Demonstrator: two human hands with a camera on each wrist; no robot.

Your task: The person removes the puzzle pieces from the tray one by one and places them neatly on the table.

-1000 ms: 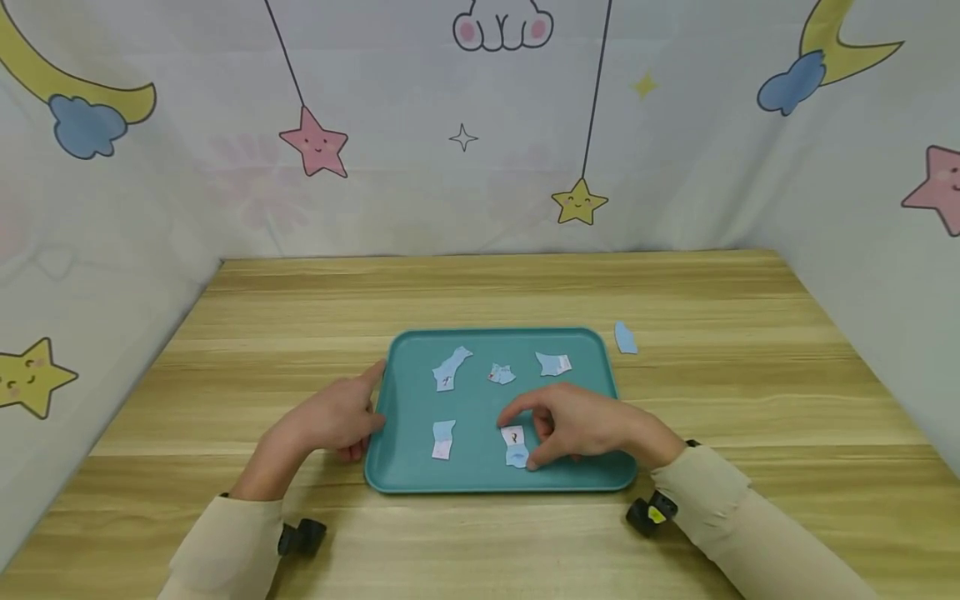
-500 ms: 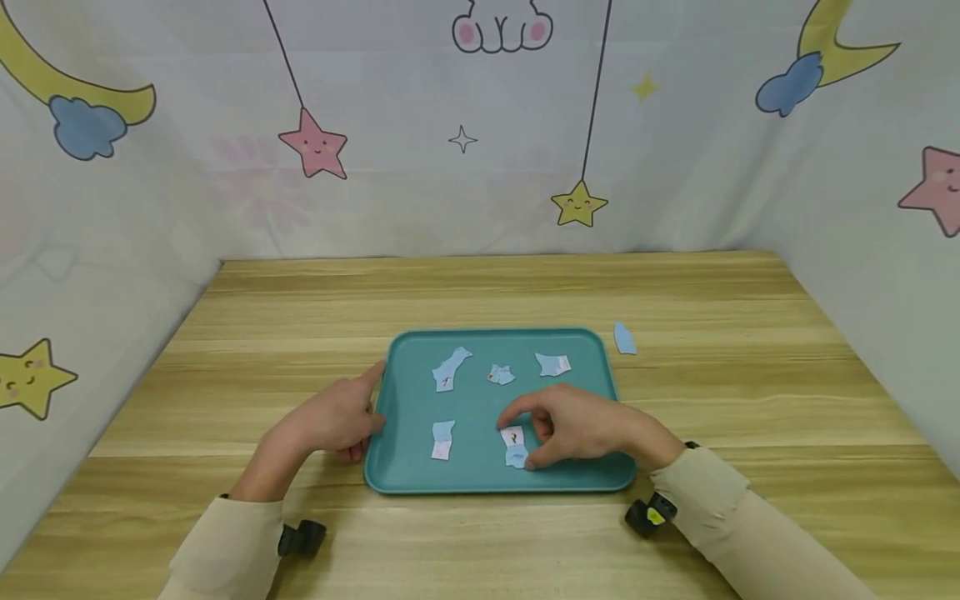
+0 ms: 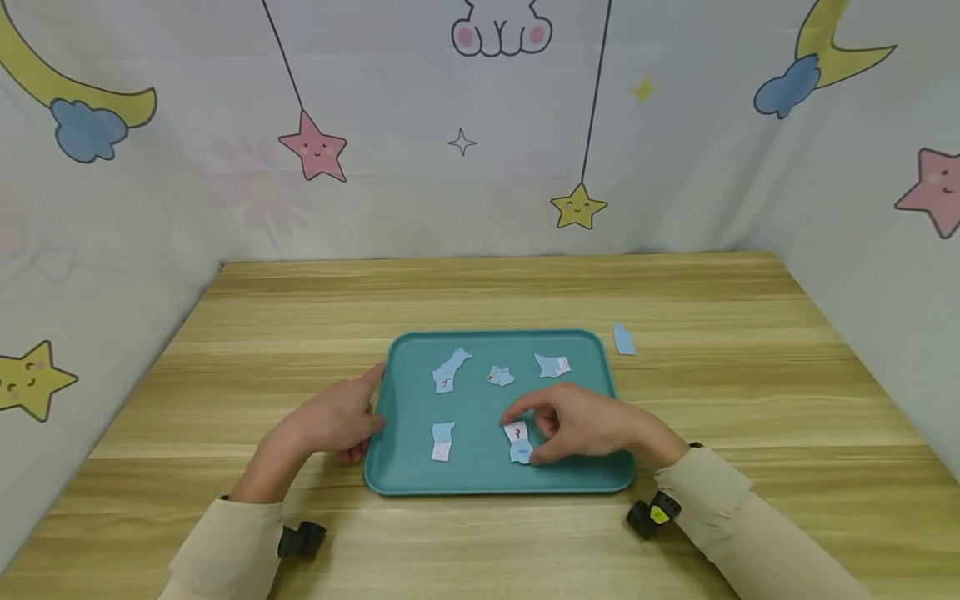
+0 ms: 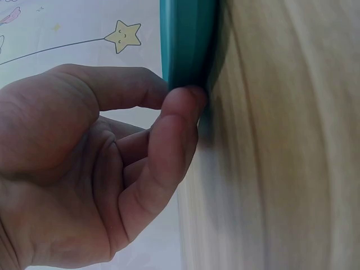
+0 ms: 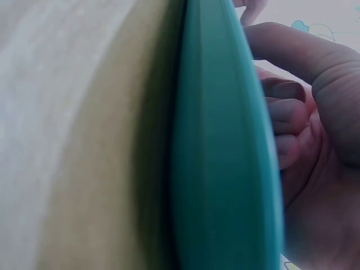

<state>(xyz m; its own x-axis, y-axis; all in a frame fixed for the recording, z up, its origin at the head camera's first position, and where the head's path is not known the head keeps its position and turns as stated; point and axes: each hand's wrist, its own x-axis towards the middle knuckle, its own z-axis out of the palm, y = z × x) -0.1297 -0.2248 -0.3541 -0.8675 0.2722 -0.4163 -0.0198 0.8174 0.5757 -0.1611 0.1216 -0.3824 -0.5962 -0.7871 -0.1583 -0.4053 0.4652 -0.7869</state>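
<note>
On a teal tray (image 3: 480, 483) lie several light blue and white paper pieces with irregular edges. My right hand (image 3: 588, 421) pinches one printed paper piece (image 3: 519, 442) by its far and near ends, index finger beyond it and thumb on the near side. Its other fingers curl under the palm, as the right wrist view shows behind the tray wall (image 5: 225, 146). At the tray's left edge, my left hand (image 3: 337, 417) touches the rim with index finger and thumb spread apart. In the left wrist view its remaining fingers bend loosely near the tabletop.
Other paper pieces on the tray are a long one (image 3: 452, 372), a small one (image 3: 500, 376), one at right (image 3: 553, 365) and one at lower left (image 3: 442, 442). A plain blue piece (image 3: 623, 339) lies on the wooden table (image 3: 300, 317), outside the tray. A printed curtain (image 3: 420, 192) stands behind.
The pinched paper piece has shifted slightly right and away from me and turned a little, moving with my right hand. My left hand has stayed at the tray's edge.
</note>
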